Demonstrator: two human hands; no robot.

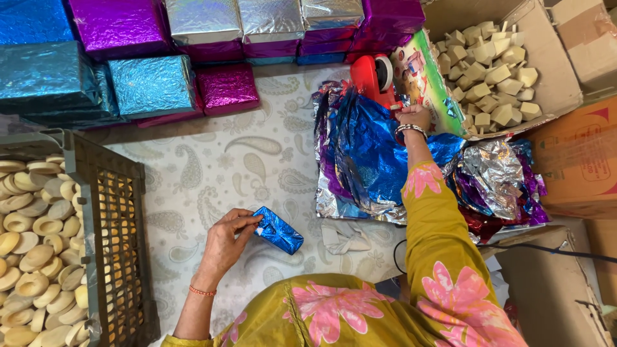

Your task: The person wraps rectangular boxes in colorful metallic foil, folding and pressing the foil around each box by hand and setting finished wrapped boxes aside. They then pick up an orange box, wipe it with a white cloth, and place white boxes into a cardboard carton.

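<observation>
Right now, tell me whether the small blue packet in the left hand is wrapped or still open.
Wrapped: blue foil covers the small blue packet all round, one end pinched by the left hand.

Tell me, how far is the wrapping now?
Done: stacked wrapped boxes. In hand: the left hand holds a small blue foil parcel; the right hand reaches the red tape dispenser. Left: many unwrapped pieces in the crate and carton.

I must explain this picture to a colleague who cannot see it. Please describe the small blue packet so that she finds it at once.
Start at the brown plastic crate of pale rings on the left. Just right of it, over the paisley cloth, the left hand pinches a small blue foil packet. Unlike the large foil boxes stacked at the top, it is small, oblong and held in fingers.
</observation>
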